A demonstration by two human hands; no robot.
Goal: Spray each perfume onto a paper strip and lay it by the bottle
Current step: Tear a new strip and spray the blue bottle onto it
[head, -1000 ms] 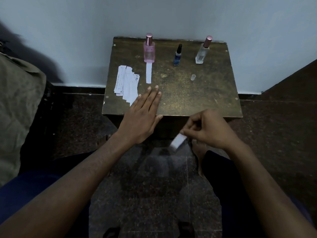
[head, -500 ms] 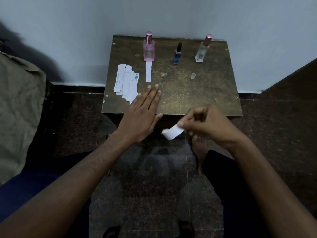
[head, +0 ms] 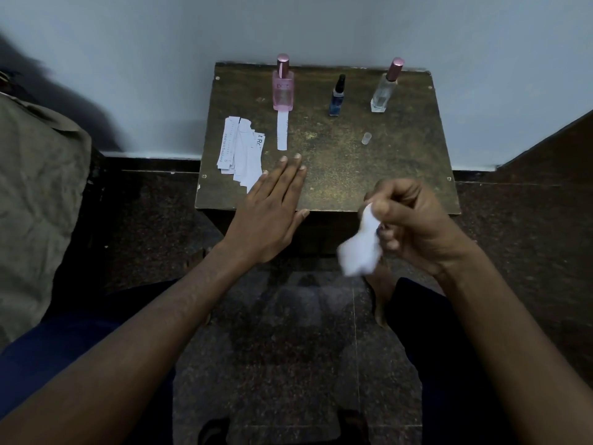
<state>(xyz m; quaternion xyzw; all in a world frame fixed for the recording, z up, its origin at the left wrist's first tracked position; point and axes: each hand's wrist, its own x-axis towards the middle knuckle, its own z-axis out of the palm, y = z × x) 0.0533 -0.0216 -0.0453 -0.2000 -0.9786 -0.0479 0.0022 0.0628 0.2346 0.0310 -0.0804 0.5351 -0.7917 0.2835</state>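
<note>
Three bottles stand along the back of a small brown table [head: 401,175]: a pink perfume bottle [head: 283,88] at left, a small dark blue bottle [head: 336,97] in the middle, a clear bottle with a pink cap [head: 384,88] at right. One paper strip [head: 282,131] lies in front of the pink bottle. A pile of spare strips [head: 242,150] lies at the table's left. My left hand [head: 272,210] rests flat on the table's front edge, fingers together. My right hand [head: 414,220] is closed on a blurred white paper strip [head: 361,248] just in front of the table.
A small clear cap [head: 366,138] lies on the table in front of the clear bottle. A pale wall rises behind the table. Dark stone floor lies below, my legs at either side. An olive cloth [head: 35,203] hangs at the far left.
My right hand has risen toward the table's front edge with the paper strip, which now hangs down and looks blurred from motion. My left hand has stayed flat on the table.
</note>
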